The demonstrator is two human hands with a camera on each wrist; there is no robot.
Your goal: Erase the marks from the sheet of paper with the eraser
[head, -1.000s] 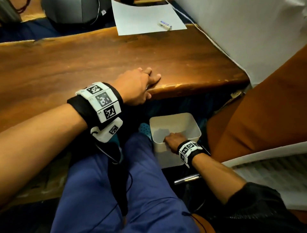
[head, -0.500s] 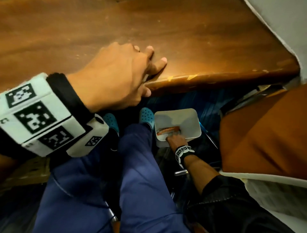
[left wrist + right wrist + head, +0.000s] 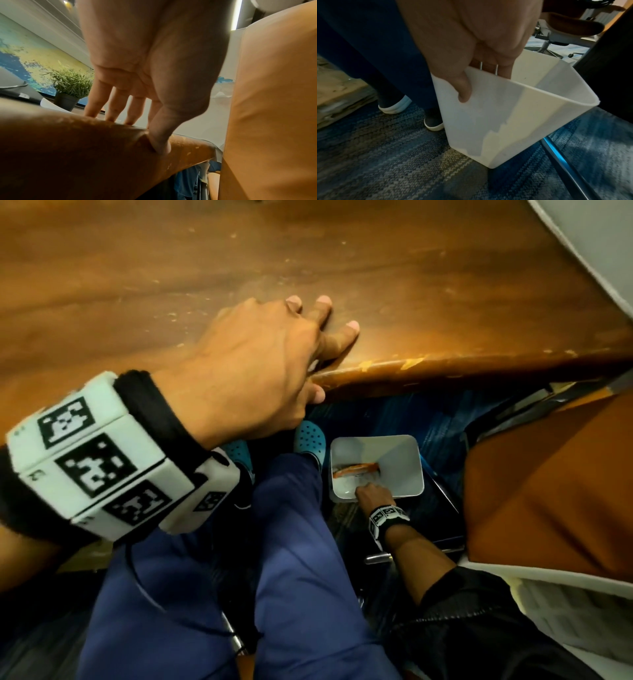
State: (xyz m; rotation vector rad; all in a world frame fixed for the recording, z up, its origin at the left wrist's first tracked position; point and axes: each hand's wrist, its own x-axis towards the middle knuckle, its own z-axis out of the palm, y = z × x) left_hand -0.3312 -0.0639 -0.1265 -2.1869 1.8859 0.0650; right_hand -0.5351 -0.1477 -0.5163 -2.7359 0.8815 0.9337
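The sheet and the eraser are out of the head view; only a white paper corner shows far back in the left wrist view. My left hand lies on the near edge of the wooden table, fingers straight on top and thumb against the rim. My right hand reaches down beside my leg and grips the near rim of a white plastic bin on the carpet. In the right wrist view the thumb is outside the bin wall and the fingers are inside.
An orange strip-like thing lies inside the bin. An orange chair stands close on the right. My blue-trousered legs and teal shoes are left of the bin. A potted plant stands at the table's back.
The head view has tipped down, so the sheet and eraser have left the picture. The bin now looks smaller and lower, with my right hand still on its rim. My left hand has stayed put.
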